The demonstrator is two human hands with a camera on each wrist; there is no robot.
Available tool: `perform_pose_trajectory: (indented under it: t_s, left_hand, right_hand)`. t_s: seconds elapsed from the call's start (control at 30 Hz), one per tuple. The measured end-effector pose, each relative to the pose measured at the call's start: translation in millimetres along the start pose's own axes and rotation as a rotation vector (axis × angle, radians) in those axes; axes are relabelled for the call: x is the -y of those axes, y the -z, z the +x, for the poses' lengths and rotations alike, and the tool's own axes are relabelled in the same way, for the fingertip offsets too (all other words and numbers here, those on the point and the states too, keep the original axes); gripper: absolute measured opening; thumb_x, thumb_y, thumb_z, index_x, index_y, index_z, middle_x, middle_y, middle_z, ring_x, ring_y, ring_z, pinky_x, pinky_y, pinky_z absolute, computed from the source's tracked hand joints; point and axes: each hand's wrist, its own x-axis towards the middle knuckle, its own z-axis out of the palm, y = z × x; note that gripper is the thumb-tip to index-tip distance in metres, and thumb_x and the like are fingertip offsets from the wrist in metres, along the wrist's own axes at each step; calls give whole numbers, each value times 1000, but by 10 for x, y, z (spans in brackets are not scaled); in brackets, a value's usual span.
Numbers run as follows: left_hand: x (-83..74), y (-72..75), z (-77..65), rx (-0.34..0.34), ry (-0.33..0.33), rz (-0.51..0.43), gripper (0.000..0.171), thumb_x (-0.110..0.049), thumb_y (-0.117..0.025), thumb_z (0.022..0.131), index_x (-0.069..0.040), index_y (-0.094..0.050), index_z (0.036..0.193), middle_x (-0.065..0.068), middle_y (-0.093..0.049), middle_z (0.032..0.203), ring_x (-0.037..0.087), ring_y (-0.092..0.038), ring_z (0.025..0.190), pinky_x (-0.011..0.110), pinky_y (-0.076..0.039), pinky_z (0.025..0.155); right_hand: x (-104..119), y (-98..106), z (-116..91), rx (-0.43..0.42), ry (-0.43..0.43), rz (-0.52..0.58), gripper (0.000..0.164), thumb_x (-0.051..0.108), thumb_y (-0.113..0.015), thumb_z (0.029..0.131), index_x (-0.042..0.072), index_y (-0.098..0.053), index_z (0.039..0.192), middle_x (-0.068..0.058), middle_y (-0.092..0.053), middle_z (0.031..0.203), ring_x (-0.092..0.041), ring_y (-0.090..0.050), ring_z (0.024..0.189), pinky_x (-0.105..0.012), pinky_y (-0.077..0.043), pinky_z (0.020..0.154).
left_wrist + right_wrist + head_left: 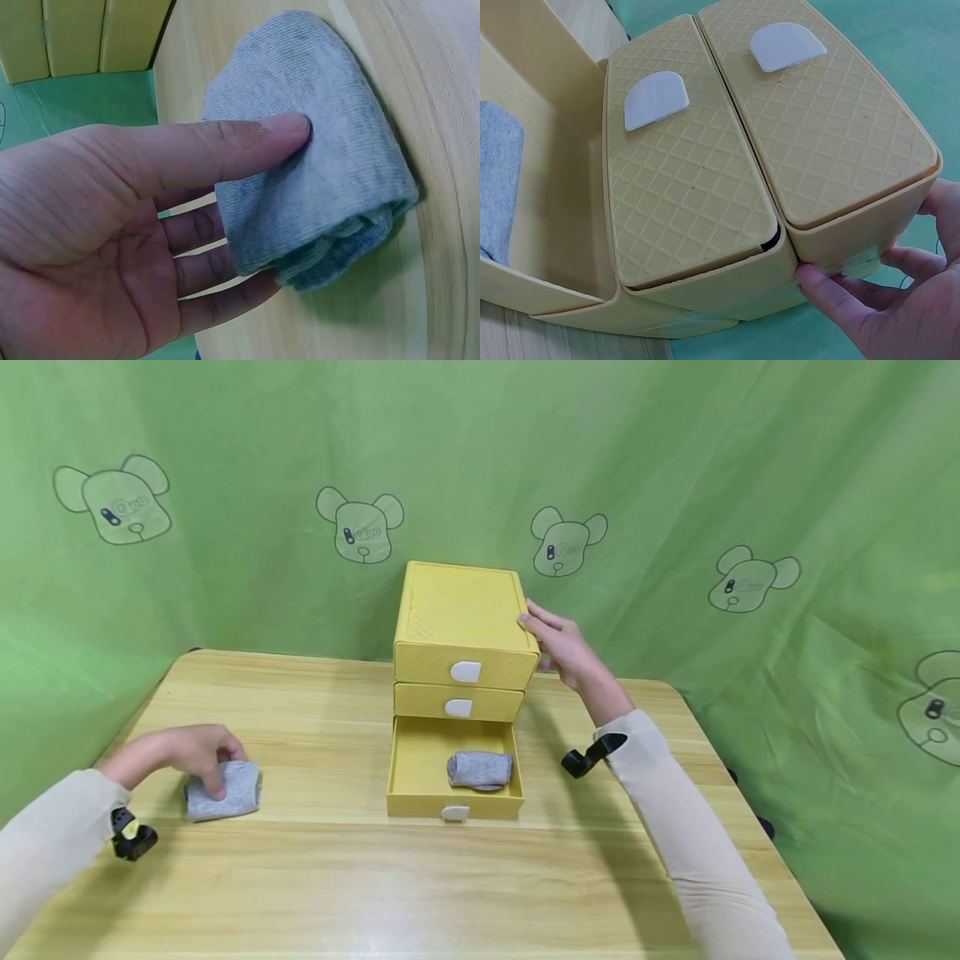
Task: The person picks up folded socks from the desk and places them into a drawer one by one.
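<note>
My left hand holds a folded grey sock bundle on the left part of the table. In the left wrist view the thumb lies across the top of the sock bundle and the fingers reach under it. My right hand rests against the right side of the yellow drawer cabinet, its fingers extended along the wall. The bottom drawer is pulled out, and another folded grey sock bundle lies in its right half. Both upper drawers are closed.
A light wooden table carries the cabinet near its back edge. Behind it hangs a green curtain printed with bear heads. White tabs stick out from the drawer fronts. Each wrist wears a black camera mount.
</note>
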Motion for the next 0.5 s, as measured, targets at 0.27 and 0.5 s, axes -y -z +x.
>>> perform_pose_trajectory:
  t_s: [0.27,0.5]
  left_hand:
    - [20,-33,37,8,-6,-28,25,6,-79,70,-1,-67,90,0,-59,84,14,-49,77,25,-45,68]
    - [-18,-48,34,26,-23,-65,23,6,-79,71,-2,-60,83,-1,-53,80,14,-47,76,23,-41,65]
  right_hand:
    - [4,0,1,2,3,2,64,39,-60,102,34,-30,159,-3,-27,169,-33,-49,142,-50,-53,104]
    - [4,0,4,4,2,1,64,39,-60,102,34,-30,159,-3,-27,169,-33,-49,142,-50,-53,105]
